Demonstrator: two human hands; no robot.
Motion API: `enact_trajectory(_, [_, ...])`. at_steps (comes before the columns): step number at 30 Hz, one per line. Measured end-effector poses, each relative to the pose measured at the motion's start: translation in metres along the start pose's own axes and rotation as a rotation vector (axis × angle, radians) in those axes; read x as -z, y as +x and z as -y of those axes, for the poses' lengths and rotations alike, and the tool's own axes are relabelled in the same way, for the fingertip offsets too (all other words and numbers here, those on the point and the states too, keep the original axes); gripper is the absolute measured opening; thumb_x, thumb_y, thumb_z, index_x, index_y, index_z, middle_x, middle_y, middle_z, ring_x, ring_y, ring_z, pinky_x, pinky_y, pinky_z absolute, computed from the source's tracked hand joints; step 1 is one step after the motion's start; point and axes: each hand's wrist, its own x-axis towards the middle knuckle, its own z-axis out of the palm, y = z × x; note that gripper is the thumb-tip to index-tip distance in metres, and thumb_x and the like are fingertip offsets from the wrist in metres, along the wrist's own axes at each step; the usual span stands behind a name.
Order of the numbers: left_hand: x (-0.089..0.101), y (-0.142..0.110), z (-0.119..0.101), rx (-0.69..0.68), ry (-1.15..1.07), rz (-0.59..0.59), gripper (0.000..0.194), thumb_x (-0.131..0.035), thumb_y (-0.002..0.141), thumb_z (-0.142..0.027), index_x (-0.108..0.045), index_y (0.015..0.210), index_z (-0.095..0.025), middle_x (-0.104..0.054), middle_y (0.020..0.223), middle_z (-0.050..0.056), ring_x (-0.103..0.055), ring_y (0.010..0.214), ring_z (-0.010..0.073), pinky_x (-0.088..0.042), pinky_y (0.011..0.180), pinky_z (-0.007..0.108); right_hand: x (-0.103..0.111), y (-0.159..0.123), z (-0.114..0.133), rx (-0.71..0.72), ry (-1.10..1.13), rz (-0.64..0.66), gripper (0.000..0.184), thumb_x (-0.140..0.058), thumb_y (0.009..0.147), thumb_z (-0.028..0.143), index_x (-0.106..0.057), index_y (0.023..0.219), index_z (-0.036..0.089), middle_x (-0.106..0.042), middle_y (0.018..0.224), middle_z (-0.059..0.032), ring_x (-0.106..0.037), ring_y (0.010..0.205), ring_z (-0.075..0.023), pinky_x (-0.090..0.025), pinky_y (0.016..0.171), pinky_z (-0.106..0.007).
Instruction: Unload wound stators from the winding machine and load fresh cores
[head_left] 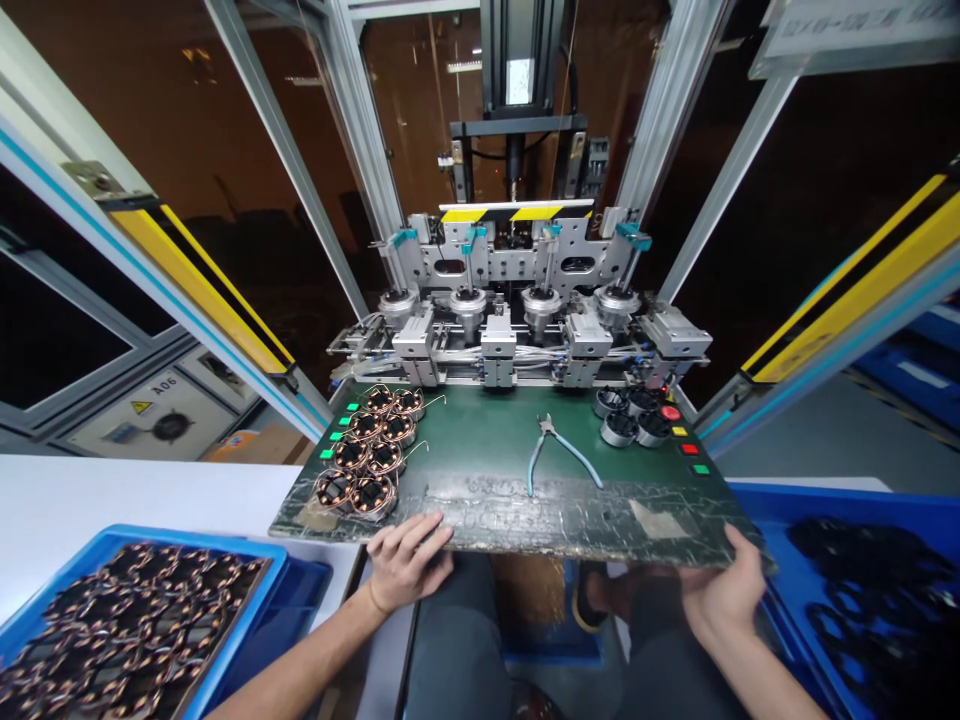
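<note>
My left hand [410, 560] lies at the front edge of the green tabletop [480, 420], its fingers stretched over the rim, holding nothing. At the right front corner, my right hand [726, 590] grips the board, thumb on top and fingers hidden underneath. Wire cutters [561, 452] with light blue handles lie mid-board, spread apart, touched by neither hand. Several copper-wound stator coils [373, 494] stand in two columns on the board beyond my left hand. At the right rear sits a small group of metal rings with black inserts [619, 428].
A machine with several round metal fixtures [541, 303] stands behind the board, between yellow side bars [206, 285]. Colored buttons [688, 449] line the right edge. On the left is a blue tray [259, 580] of wound coils; on the right, a blue bin [772, 505] of black parts.
</note>
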Motion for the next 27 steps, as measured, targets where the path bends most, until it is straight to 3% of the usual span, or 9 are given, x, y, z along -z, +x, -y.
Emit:
enact_trajectory(9, [0.0009, 0.0029, -0.0004, -0.007, -0.004, -0.003, 0.048, -0.082, 0.088, -0.037, -0.072, 0.136, -0.034, -0.083, 0.115, 0.0, -0.069, 0.107, 0.0224, -0.038, 0.095, 0.043, 0.0032, 0.0055, -0.0019, -0.01, -0.016, 0.014, 0.04, -0.075, 0.075, 0.035, -0.079, 0.114, 0.024, -0.078, 0.116, 0.0009, -0.071, 0.1, -0.0209, -0.064, 0.076, -0.031])
enact_trajectory(19, [0.0009, 0.0017, -0.0003, -0.003, -0.005, 0.0, 0.062, -0.084, 0.087, -0.037, -0.066, 0.147, -0.037, -0.082, 0.117, -0.001, -0.068, 0.107, 0.0223, -0.038, 0.097, 0.042, 0.0022, 0.0014, -0.0007, -0.004, 0.002, 0.016, 0.038, -0.075, 0.076, 0.035, -0.078, 0.112, 0.021, -0.079, 0.112, -0.0001, -0.07, 0.092, -0.0184, -0.062, 0.071, -0.027])
enact_trajectory(27, [0.0016, 0.0021, -0.0005, 0.003, 0.005, 0.006, 0.059, -0.084, 0.087, -0.038, -0.067, 0.144, -0.038, -0.082, 0.118, -0.002, -0.069, 0.106, 0.0212, -0.038, 0.103, 0.041, 0.0021, 0.0002, -0.0014, 0.016, -0.02, 0.012, 0.042, -0.076, 0.075, 0.037, -0.077, 0.114, 0.021, -0.078, 0.112, -0.0004, -0.071, 0.097, -0.0208, -0.063, 0.084, -0.033])
